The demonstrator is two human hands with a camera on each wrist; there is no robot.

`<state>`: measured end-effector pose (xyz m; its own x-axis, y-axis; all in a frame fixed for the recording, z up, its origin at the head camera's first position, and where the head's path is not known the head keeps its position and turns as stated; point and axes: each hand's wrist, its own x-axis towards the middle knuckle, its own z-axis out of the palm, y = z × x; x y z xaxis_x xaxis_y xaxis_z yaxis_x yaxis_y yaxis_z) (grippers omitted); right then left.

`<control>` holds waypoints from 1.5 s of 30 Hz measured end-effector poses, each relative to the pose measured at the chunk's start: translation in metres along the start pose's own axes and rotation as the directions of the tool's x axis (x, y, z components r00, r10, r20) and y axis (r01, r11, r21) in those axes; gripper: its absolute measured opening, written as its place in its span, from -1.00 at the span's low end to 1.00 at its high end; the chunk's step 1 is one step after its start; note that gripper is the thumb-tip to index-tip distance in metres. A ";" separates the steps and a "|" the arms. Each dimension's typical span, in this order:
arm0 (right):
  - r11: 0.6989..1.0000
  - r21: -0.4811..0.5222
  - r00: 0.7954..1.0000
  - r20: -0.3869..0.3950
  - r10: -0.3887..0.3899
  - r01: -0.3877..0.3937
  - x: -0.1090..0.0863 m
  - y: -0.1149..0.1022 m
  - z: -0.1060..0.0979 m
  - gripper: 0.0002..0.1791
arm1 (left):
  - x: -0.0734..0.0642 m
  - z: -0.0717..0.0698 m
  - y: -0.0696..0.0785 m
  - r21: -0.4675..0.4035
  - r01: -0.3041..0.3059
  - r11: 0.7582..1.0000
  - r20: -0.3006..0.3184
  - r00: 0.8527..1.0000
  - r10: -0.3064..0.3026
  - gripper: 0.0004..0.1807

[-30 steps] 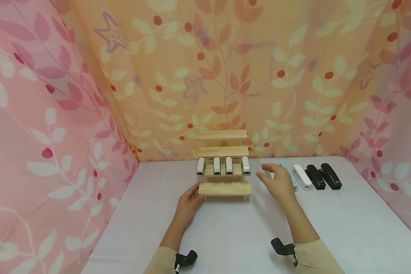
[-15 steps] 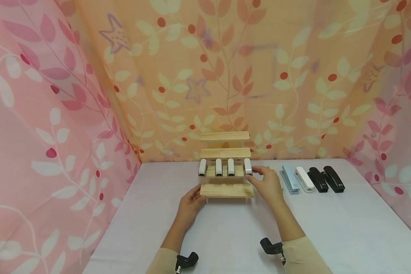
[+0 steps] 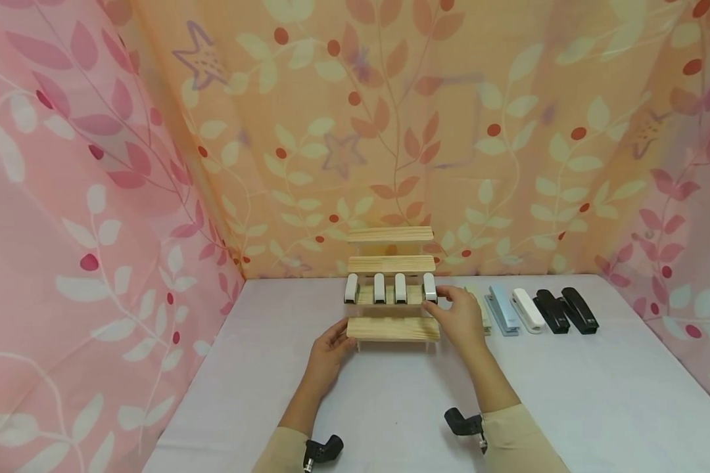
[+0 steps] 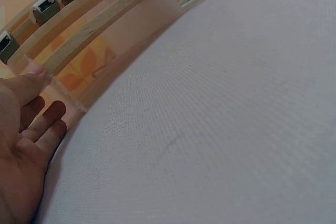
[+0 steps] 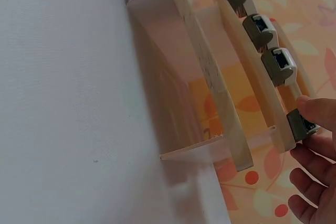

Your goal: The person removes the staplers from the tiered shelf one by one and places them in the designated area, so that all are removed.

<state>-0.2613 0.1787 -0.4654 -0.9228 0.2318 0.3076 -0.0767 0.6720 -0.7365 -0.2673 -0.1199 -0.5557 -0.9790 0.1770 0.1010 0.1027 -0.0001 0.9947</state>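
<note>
A tiered wooden display rack [image 3: 393, 328] with clear side panels stands at the middle of the table. Several white-topped staplers [image 3: 380, 288] sit side by side on its second board from the bottom. My left hand [image 3: 324, 358] holds the left end of the lowest board; the left wrist view has its thumb against the clear panel [image 4: 63, 93] near the board's end. At the rack's right side, my right hand [image 3: 464, 322] pinches the rightmost white stapler [image 3: 429, 286] between thumb and fingers, and that stapler rests on the board. Part of it is hidden by the fingers in the right wrist view.
Right of the rack lies a row of staplers: a pale green one [image 3: 485, 315] partly behind my right hand, a light blue one [image 3: 503, 312], a white one [image 3: 528, 310] and two black ones [image 3: 580, 310]. Patterned curtains [image 3: 307, 197] enclose the table's back and sides.
My right hand has moved left from beside the stapler row to the rack's rightmost stapler and taken hold of it. The light blue stapler is uncovered. My left hand stays at the lowest board.
</note>
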 end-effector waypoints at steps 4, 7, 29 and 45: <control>1.000 -0.016 1.000 -0.008 0.001 -0.001 0.002 -0.001 0.002 -0.46 | 0.000 0.000 0.001 0.003 -0.004 1.000 -0.002 1.000 0.004 -0.31; 1.000 -0.031 1.000 -0.007 0.003 -0.003 0.003 -0.001 0.003 -0.45 | 0.000 0.000 0.001 0.004 -0.001 1.000 -0.007 1.000 0.001 -0.31; 0.999 -0.013 0.999 0.040 -0.032 0.033 -0.011 -0.006 -0.024 -0.42 | 0.000 0.000 -0.003 -0.011 -0.016 1.000 0.006 1.000 0.016 -0.30; 0.993 -0.030 0.994 -0.002 -0.113 0.113 -0.046 0.006 -0.091 -0.40 | -0.001 -0.001 0.001 0.017 0.017 1.000 -0.010 1.000 -0.017 -0.30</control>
<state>-0.1844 0.2359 -0.4287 -0.9077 0.1557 0.3898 -0.1690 0.7145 -0.6789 -0.2668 -0.1207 -0.5546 -0.9823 0.1675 0.0843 0.0889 0.0201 0.9958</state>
